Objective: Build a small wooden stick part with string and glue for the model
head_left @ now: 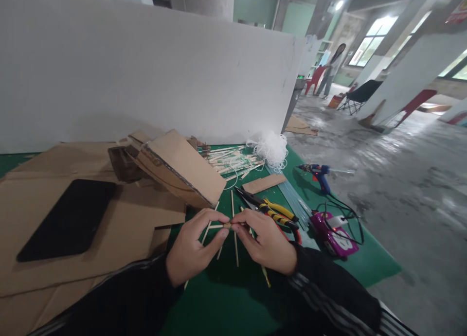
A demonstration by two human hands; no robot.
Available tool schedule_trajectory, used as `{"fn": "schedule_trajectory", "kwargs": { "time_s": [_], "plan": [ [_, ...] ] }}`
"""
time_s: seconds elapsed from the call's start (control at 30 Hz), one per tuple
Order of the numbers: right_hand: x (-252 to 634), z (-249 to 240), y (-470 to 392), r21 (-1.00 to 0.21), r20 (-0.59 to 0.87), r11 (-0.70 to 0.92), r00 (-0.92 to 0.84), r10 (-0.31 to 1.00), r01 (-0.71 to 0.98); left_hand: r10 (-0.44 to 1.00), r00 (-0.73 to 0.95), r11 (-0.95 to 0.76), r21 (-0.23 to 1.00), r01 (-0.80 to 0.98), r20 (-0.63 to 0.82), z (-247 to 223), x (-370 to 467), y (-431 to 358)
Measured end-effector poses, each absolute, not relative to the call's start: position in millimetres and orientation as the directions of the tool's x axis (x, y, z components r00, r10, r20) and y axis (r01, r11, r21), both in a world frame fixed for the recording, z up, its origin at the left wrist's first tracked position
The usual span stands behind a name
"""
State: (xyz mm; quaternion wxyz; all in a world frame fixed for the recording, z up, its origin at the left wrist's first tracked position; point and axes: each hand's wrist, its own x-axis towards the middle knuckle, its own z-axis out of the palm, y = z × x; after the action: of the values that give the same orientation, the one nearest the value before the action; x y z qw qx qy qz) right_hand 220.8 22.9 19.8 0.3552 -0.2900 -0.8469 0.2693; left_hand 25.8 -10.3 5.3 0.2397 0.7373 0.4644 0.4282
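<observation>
CAM: head | mount: head-worn, behind and above the left hand (pixel 194 246) and right hand (pixel 270 241) | axis: forward and down across the green table (pixel 226 304) | near: both hands, lower centre | mid: white panel (pixel 164 78) beyond table, upper left | far: floor (pixel 346 146) and windows (pixel 372 42), upper right | views: one

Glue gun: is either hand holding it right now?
No, the glue gun lies at the green table's right edge, while the left hand and right hand meet at a thin stick.
</observation>
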Motion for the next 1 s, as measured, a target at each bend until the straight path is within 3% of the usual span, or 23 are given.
{"fn": "schedule_trajectory", "kwargs": {
  "time_s": [0.27,0.7,1.0],
  "plan": [
    [220.6,19.1,23.0,-0.677,0.426,0.665,-0.569,0.703,0.316,0.845,0.193,-0.531,0.737,0.418,0.499,1.0,26.6,-7.7],
    [219.3,15.9,23.1,-0.658,0.476,0.702,-0.573,0.668,0.273,0.914,0.145,-0.396,0.751,0.529,0.379,2.5,26.9,-8.4],
    [218.1,16.6,22.9,-0.649,0.462,0.695,-0.565,0.683,0.309,0.883,0.175,-0.465,0.757,0.458,0.436,0.2,27.2,-8.0]
  ]
}}
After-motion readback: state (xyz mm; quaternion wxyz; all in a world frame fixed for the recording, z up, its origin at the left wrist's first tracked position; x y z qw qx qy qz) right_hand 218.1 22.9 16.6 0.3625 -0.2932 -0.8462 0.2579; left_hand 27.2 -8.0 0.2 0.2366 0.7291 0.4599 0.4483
